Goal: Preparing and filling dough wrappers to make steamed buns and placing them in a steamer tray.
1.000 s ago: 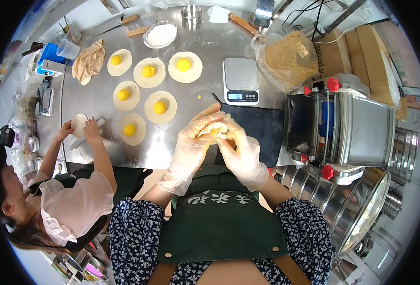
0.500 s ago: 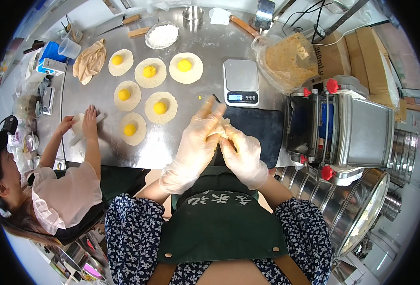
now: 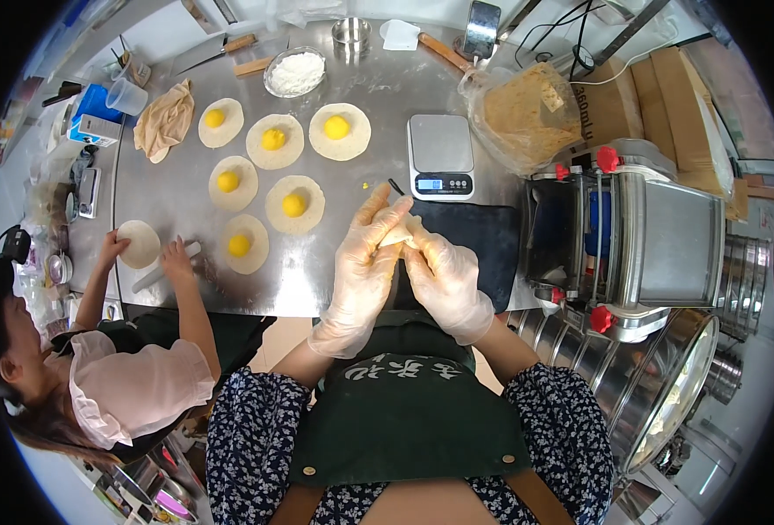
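My left hand [image 3: 362,262] and my right hand [image 3: 444,280], both in clear gloves with yellow smears, are closed around a pale piece of dough [image 3: 398,234] above the front of the table. The fingertips press at its top and side, hiding much of it; any filling inside is hidden. Just beyond them, a dark mat [image 3: 483,249] lies under a digital scale's front side, and the scale [image 3: 439,140] stands behind it. Several flat dough rounds, each with a yellow ball on it, lie to the left, the nearest being a round [image 3: 309,214] beside my left hand.
At left, a co-worker's hands [image 3: 177,258] work a dough round with a roller. The steel table [image 3: 195,289] also holds a flour bowl [image 3: 295,70], beige cloth [image 3: 164,118] and bagged filling [image 3: 531,114]. A roller machine [image 3: 658,249] stands right, above large steel drums [image 3: 614,385].
The folded dough and its yellow filling, showing a second ago, are now mostly covered by my fingers, which have closed in. The co-worker's hands shifted down, then back along the roller.
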Available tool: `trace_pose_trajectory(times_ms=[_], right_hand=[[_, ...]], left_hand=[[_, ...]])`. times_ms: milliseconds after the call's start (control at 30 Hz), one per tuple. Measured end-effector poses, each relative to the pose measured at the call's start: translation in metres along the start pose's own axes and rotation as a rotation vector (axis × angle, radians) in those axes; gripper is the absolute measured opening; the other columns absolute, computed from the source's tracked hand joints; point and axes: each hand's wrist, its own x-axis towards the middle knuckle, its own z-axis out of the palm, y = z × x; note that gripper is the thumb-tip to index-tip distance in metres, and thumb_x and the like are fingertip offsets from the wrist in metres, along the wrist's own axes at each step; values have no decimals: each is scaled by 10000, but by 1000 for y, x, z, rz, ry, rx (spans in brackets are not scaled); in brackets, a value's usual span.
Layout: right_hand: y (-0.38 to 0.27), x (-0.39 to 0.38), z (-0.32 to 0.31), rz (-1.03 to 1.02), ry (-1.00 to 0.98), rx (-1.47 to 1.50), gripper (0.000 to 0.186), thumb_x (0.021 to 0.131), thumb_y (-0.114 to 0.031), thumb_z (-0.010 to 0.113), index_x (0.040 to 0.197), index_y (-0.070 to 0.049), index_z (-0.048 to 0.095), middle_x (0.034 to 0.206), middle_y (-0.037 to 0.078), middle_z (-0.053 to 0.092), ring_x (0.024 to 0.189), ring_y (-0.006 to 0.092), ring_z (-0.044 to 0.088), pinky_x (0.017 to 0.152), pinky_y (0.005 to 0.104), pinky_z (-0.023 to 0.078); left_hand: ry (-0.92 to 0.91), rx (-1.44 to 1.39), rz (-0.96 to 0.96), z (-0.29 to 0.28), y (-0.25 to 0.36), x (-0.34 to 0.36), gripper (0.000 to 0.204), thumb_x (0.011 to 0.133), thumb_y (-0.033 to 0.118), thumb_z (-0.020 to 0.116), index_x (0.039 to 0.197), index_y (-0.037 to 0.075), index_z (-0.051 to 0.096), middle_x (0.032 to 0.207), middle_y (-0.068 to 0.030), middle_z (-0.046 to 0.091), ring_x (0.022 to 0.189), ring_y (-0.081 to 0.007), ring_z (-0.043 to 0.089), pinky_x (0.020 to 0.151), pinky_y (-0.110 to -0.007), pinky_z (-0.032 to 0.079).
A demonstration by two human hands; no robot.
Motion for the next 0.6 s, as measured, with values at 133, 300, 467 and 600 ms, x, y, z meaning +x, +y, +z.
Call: trace_pose_trajectory(times_ms=[133, 300, 467, 600], right_hand=[[-3, 1, -4, -27, -27, 47, 336, 780, 79, 715, 1096, 13, 624, 730, 130, 633, 587, 283, 654, 523, 353, 517], [-11, 1, -9, 86, -43, 20, 323, 782, 64, 721, 1083, 4, 619, 706, 122, 631, 572, 284, 648, 512, 352, 509], [-4, -7, -7, 12, -34, 11, 370, 775, 62, 722, 1120, -8, 606, 719, 123, 641, 575, 289, 653, 514, 359, 509], [-17, -5, -9, 68, -57, -33, 339, 774, 64, 714, 1087, -17, 610, 772, 132, 675, 584, 297, 658, 531, 366, 522]], left_hand=[[-69, -37, -77, -4, 9, 2, 496, 892, -111, 537, 1359, 48, 592, 1528, -242, 376, 1368, -312, 460, 1074, -355, 425], [-150, 148, -27, -7, 11, 0, 505, 898, -110, 534, 1379, 41, 569, 1532, -241, 372, 1387, -323, 440, 1087, -357, 415], [-171, -199, -153, -14, 14, -1, 482, 911, -74, 559, 1382, 27, 553, 1535, -237, 369, 1377, -337, 449, 1095, -373, 411], [-192, 349, 11, -9, 21, -4, 496, 920, 39, 614, 1402, -15, 511, 1519, -260, 367, 1387, -360, 413, 1088, -399, 419]])
